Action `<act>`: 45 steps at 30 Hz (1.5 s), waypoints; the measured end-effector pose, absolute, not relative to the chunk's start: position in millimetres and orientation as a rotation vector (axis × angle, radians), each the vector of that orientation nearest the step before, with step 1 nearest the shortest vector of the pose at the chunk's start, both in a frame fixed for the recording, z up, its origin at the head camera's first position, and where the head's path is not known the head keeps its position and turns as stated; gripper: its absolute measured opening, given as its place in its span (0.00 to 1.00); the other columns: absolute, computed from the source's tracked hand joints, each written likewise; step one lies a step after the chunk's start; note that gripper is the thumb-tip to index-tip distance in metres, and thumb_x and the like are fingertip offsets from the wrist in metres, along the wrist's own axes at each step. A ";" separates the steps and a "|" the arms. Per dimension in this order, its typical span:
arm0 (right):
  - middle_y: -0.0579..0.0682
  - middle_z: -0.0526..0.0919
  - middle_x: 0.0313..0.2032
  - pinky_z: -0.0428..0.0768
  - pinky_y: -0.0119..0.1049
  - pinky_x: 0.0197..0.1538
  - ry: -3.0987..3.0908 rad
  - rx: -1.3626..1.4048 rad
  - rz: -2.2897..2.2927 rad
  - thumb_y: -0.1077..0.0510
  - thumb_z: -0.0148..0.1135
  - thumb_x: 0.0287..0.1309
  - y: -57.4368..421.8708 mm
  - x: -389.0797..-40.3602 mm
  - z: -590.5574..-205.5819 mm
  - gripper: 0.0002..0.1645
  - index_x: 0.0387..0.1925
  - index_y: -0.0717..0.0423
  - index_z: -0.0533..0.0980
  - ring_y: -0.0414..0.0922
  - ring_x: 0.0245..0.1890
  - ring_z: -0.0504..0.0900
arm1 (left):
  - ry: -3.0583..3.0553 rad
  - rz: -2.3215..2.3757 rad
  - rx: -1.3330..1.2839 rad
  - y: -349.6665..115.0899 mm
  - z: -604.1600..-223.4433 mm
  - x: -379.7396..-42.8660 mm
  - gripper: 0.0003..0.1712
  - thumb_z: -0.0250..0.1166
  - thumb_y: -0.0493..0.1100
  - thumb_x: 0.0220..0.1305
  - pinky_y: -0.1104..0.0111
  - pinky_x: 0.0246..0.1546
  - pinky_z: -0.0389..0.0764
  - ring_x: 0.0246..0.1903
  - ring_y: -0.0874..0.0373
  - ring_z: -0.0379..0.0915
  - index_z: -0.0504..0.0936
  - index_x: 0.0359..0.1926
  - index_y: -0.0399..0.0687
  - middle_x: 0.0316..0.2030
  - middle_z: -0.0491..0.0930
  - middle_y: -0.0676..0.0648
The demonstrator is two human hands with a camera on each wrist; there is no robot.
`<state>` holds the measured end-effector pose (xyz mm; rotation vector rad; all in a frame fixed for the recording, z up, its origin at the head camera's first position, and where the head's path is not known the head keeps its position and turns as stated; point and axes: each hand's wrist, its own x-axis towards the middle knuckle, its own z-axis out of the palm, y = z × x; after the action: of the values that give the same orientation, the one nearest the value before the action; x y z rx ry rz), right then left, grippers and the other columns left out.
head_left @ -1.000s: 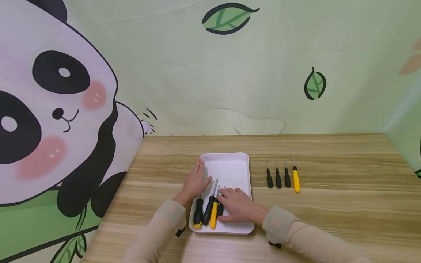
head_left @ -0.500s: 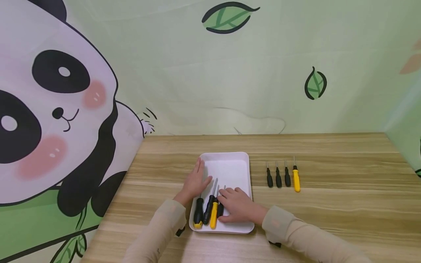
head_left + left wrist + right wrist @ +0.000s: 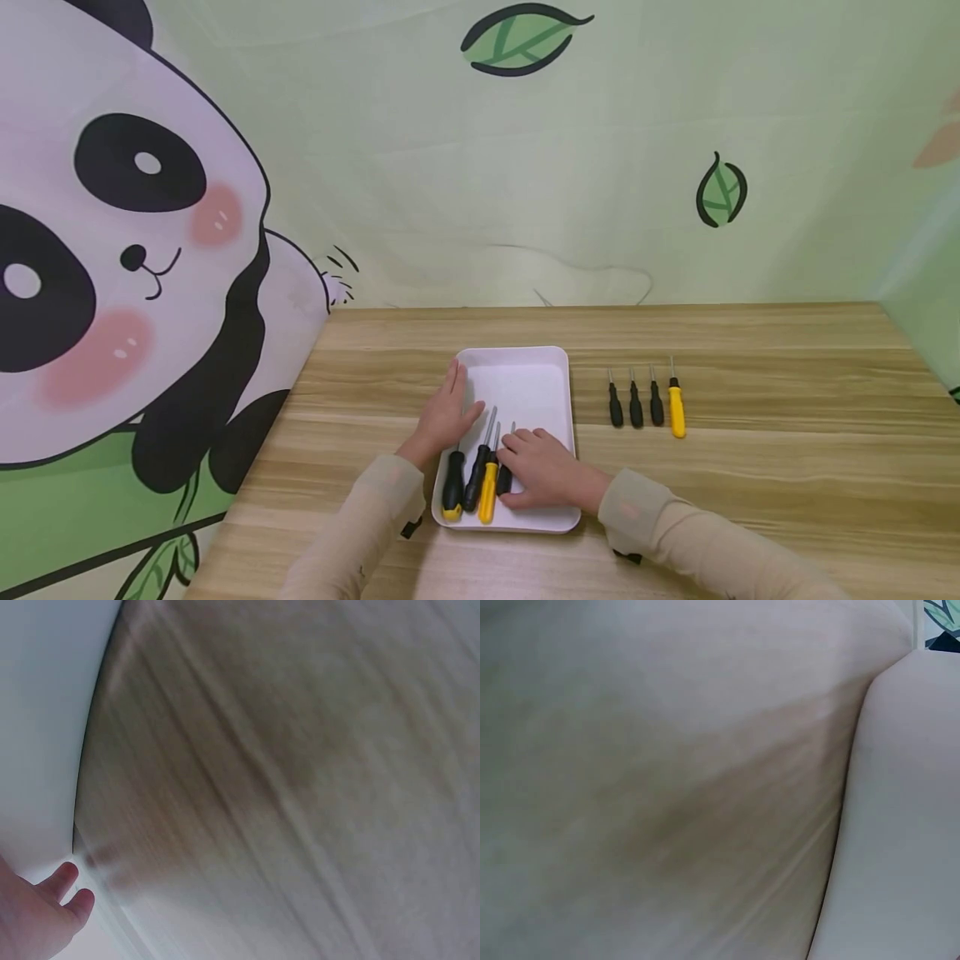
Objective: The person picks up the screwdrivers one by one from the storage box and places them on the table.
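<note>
A white tray (image 3: 525, 375) on the wooden table holds several screwdrivers side by side near its front. From the left they are a black one with a yellow end (image 3: 452, 492), a black one (image 3: 474, 482), a yellow-handled one (image 3: 487, 492) and a smaller black one (image 3: 505, 477). My left hand (image 3: 442, 421) rests along the tray's left rim, fingers straight and thumb reaching inward; its fingertips show beyond the rim in the left wrist view. My right hand (image 3: 546, 468) pinches the smaller black screwdriver between bent fingers and thumb, covering part of it.
Right of the tray lie three small black screwdrivers (image 3: 635, 408) and a yellow one (image 3: 677, 412), upright in a row, tips away from me. A cloth wall (image 3: 600, 167) printed with a panda and leaves stands behind the table (image 3: 787, 483).
My right hand and the smaller black screwdriver stay almost where they were, with only a slight shift of the fingers. The left hand and the tray have not moved.
</note>
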<state>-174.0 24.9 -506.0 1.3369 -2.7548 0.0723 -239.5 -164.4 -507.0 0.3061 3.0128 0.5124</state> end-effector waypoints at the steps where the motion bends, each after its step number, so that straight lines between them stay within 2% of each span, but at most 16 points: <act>1: 0.49 0.75 0.45 0.72 0.39 0.46 -2.749 1.340 0.081 0.32 0.51 0.46 25.0 -174.2 -506.2 0.32 0.43 0.52 0.74 0.44 0.45 0.72 | 3.014 0.511 0.305 -164.3 -507.1 -239.5 0.43 0.50 0.56 0.61 0.57 0.59 0.63 0.62 0.46 0.56 0.42 0.68 0.41 0.69 0.37 0.43; 7: 0.49 0.75 0.43 0.72 0.39 0.47 -2.727 1.354 0.099 0.33 0.51 0.46 26.2 -175.9 -509.1 0.32 0.43 0.52 0.74 0.44 0.43 0.72 | 3.011 0.513 0.291 -163.7 -506.8 -239.1 0.43 0.50 0.57 0.61 0.57 0.58 0.63 0.62 0.46 0.56 0.42 0.68 0.42 0.69 0.37 0.43; 20: 0.52 0.75 0.47 0.72 0.39 0.52 -2.786 1.358 0.114 0.35 0.53 0.45 27.7 -172.6 -500.7 0.34 0.46 0.55 0.74 0.46 0.46 0.72 | 3.001 0.504 0.269 -163.2 -509.2 -239.2 0.43 0.49 0.58 0.61 0.57 0.59 0.62 0.63 0.47 0.54 0.41 0.68 0.43 0.69 0.36 0.44; 37: 0.52 0.75 0.47 0.72 0.38 0.52 -2.706 1.373 0.154 0.35 0.54 0.44 36.4 -176.4 -501.6 0.32 0.43 0.55 0.75 0.46 0.48 0.73 | 3.012 0.497 0.280 -163.1 -507.7 -240.2 0.43 0.50 0.57 0.61 0.57 0.59 0.62 0.63 0.47 0.54 0.42 0.68 0.42 0.69 0.37 0.43; 45: 0.53 0.74 0.51 0.70 0.38 0.56 -2.731 1.413 0.181 0.36 0.53 0.46 42.2 -178.5 -498.8 0.34 0.47 0.56 0.73 0.47 0.52 0.72 | 3.009 0.500 0.280 -163.6 -507.8 -239.9 0.43 0.50 0.57 0.61 0.57 0.59 0.62 0.62 0.47 0.54 0.42 0.68 0.42 0.69 0.36 0.44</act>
<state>-178.5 42.2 -498.8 1.4130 -2.7308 0.1807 -239.9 -163.6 -507.8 0.2800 3.0093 0.4997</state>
